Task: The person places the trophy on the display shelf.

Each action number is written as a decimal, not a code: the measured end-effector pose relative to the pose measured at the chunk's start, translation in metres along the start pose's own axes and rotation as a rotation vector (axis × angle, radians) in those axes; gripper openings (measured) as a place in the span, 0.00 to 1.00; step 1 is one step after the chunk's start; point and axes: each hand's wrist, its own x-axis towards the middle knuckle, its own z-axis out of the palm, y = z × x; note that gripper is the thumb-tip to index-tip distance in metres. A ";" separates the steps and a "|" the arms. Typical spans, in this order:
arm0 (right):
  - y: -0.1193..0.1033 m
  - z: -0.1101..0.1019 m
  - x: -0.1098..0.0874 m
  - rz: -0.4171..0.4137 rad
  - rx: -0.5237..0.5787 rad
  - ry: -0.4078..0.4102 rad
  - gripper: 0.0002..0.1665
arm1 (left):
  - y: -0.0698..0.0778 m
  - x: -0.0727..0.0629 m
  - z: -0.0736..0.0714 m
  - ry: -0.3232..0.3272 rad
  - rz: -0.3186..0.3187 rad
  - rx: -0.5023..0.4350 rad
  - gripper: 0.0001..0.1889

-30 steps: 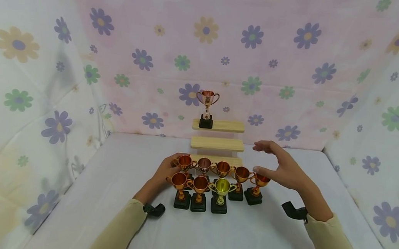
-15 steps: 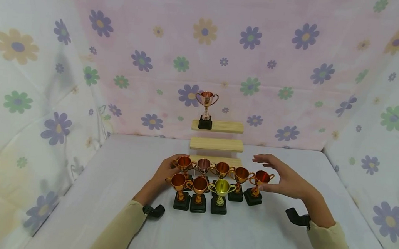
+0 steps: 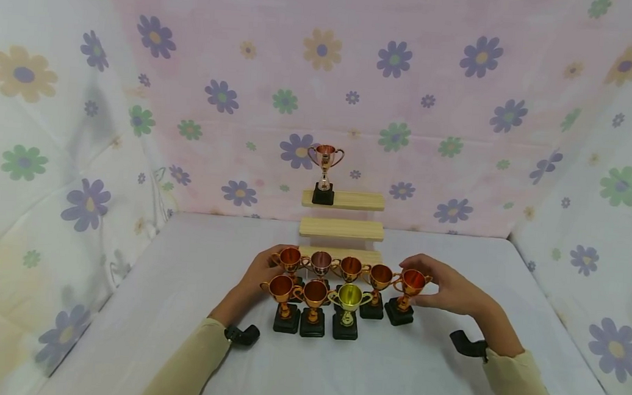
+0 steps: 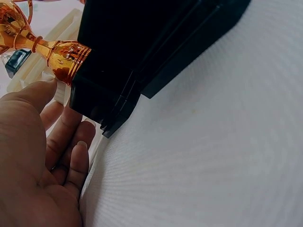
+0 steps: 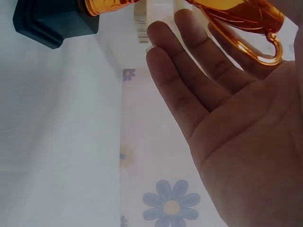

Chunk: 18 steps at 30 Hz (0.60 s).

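Observation:
Several small trophies on black bases stand in two rows on the white table (image 3: 227,362). My left hand (image 3: 260,273) lies beside the back row's leftmost orange trophy (image 3: 290,260). In the left wrist view its fingers are loosely bent, with the thumb tip right at that trophy's stem (image 4: 66,59). My right hand (image 3: 455,291) reaches round the rightmost orange trophy (image 3: 413,282), thumb in front and fingers behind the cup. The right wrist view shows fairly straight fingers (image 5: 208,61) beside the cup's curved handle (image 5: 244,49). A yellow-gold trophy (image 3: 350,298) ends the front row.
Behind the rows rises a stepped wooden stand (image 3: 341,228) with three shelves. A rose-gold trophy (image 3: 325,161) stands at the left of its top shelf. Flowered cloth (image 3: 260,126) hangs at the back and sides. The trophies stand close, their handles nearly meeting.
My right hand has come down from above the rightmost trophy and closed in from the right, its fingers now behind the cup. The left hand and the trophies stay put.

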 end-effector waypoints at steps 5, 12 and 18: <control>0.006 0.002 0.002 0.021 0.021 -0.025 0.28 | 0.001 0.000 0.000 0.000 0.016 -0.003 0.24; 0.010 0.003 0.001 0.042 0.004 -0.028 0.22 | 0.002 0.000 0.001 0.002 0.016 -0.014 0.24; 0.009 0.003 0.000 0.042 -0.009 -0.013 0.21 | 0.001 0.000 0.001 0.004 0.012 -0.001 0.23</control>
